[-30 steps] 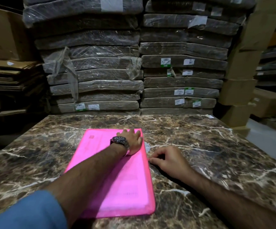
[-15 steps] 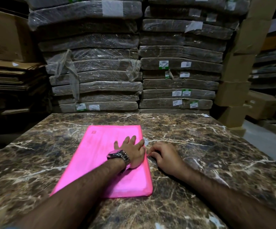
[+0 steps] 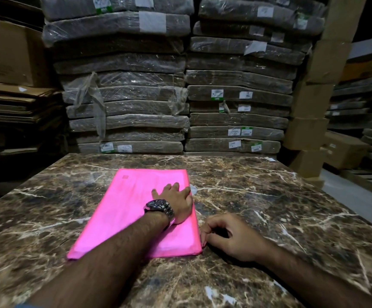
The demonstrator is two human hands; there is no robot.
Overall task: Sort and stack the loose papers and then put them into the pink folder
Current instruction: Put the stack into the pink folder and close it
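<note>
The pink folder [image 3: 134, 205] lies closed and flat on the brown marble table [image 3: 269, 207], its long side running away from me. My left hand [image 3: 177, 202], with a wristwatch on the wrist, presses flat on the folder near its right edge, fingers straight. My right hand [image 3: 229, 235] rests on the table just right of the folder's near right corner, fingers loosely curled with the tips at the folder's edge, holding nothing. No loose papers show on the table.
Stacks of plastic-wrapped flat bundles [image 3: 180, 96] rise right behind the table's far edge. Cardboard boxes [image 3: 7, 52] and flattened cartons sit at the left, more boxes [image 3: 309, 121] at the right. A small white scrap [image 3: 271, 159] lies at the table's far right corner.
My right hand has slid back along the folder's right edge toward its near corner. My left hand keeps pressing on the folder. The view has tilted up a little.
</note>
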